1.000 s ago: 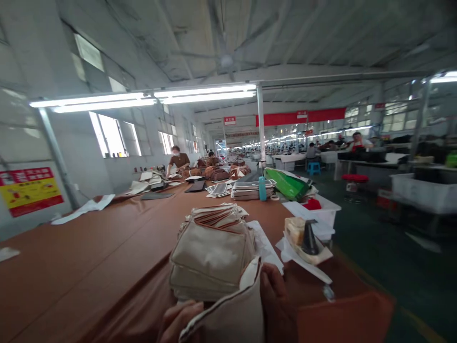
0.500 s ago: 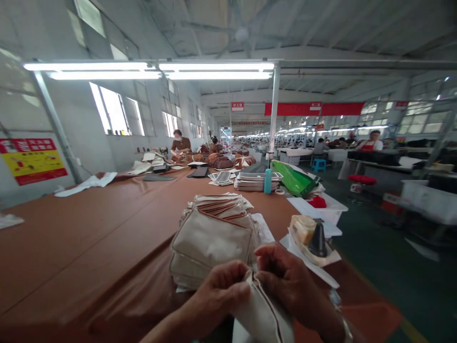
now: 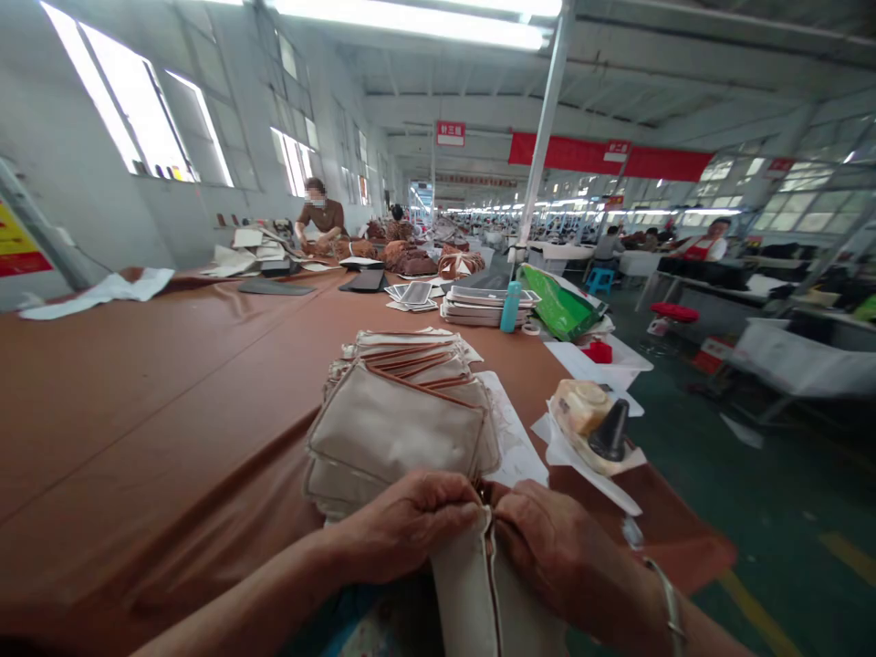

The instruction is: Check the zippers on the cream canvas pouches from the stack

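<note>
A cream leather piece with a dark seam or zipper down its middle (image 3: 465, 593) hangs at the near edge of the table. My left hand (image 3: 417, 520) pinches its top edge left of the seam. Fingers closed, my right hand (image 3: 554, 538) grips the same edge on the right, with a bracelet at that wrist. The two hands nearly meet at the top of the seam, and the fingertips are partly hidden. Just beyond them lies a stack of similar cream leather pieces (image 3: 393, 424) with brown edges.
Brown sheeting (image 3: 171, 383) covers the table. To the right sit a yellowish block (image 3: 581, 408) and a black cone (image 3: 611, 431) on white paper. Farther back stand a turquoise bottle (image 3: 510, 307), a green bag (image 3: 561, 301) and stacked panels. A co-worker (image 3: 321, 214) works at the far left.
The view has tipped downward. Both hands still hold the leather piece; its seam now runs more upright toward me, and my right fingers have folded down over the edge.
</note>
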Motion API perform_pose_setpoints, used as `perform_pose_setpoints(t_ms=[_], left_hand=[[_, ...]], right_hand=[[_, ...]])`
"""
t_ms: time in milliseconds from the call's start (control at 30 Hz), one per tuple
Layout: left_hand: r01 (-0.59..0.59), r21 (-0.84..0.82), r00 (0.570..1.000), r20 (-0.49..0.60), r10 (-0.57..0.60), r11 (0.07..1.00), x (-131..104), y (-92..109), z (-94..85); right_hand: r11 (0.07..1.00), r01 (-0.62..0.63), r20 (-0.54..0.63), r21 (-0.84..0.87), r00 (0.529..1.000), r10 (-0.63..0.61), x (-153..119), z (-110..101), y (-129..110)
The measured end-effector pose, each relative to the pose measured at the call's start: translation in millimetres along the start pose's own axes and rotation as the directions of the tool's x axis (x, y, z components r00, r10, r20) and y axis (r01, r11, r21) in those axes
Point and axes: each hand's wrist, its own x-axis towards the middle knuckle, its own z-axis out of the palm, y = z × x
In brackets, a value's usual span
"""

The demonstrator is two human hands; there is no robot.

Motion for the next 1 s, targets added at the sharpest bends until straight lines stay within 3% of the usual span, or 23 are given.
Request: perform_pose_setpoints(t_ms=[100, 167, 233, 300, 333, 400, 567, 700, 900, 1000], left_hand=[[0.037, 0.004, 0.999, -0.001, -0.037, 0.999, 1, -6, -3.8], [0.053, -0.029, 0.999, -0.006, -0.053, 0.998, 2, -9, -5.9], [0.065, -0.1, 0.998, -0.002, -0.065, 0.993, 3, -12, -7.0], [0.067, -0.17, 0.998, 0.002, -0.067, 0.983, 5, -12, -7.2], [0.07, -0.196, 0.997, -0.001, -0.072, 0.978, 6, -13, -7.0], [0.089, -0.25, 0.996, 0.0, -0.092, 0.964, 9, -13, -6.4], [0.048, -0.376, 0.998, -0.026, -0.062, 0.925, 17, -15, -2.5], [0.072, -0.383, 0.993, -0.055, -0.1, 0.921, 24, -14, 2.0], [0.114, -0.325, 0.986, -0.081, -0.148, 0.939, 31, -19, 7.6], [0.102, -0.243, 0.986, -0.102, -0.13, 0.965, 35, -24, 9.3]], right_hand=[[0.989, -0.119, 0.025, 0.09, 0.993, 0.118, 4, 5, -1], [0.911, -0.279, 0.085, 0.304, 0.96, 0.266, 8, -1, -2], [0.705, -0.429, 0.221, 0.565, 0.902, 0.371, 11, -9, -1], [0.462, -0.515, 0.353, 0.722, 0.849, 0.394, 14, -13, 3], [0.375, -0.535, 0.392, 0.757, 0.831, 0.394, 14, -13, 5], [0.289, -0.547, 0.423, 0.786, 0.815, 0.396, 15, -10, 8], [0.25, -0.548, 0.429, 0.798, 0.808, 0.403, 15, -3, 12], [0.236, -0.549, 0.433, 0.802, 0.805, 0.405, 13, -2, 13], [0.132, -0.535, 0.443, 0.835, 0.794, 0.417, 13, -1, 14], [0.255, -0.526, 0.395, 0.811, 0.815, 0.423, 15, 1, 16]])
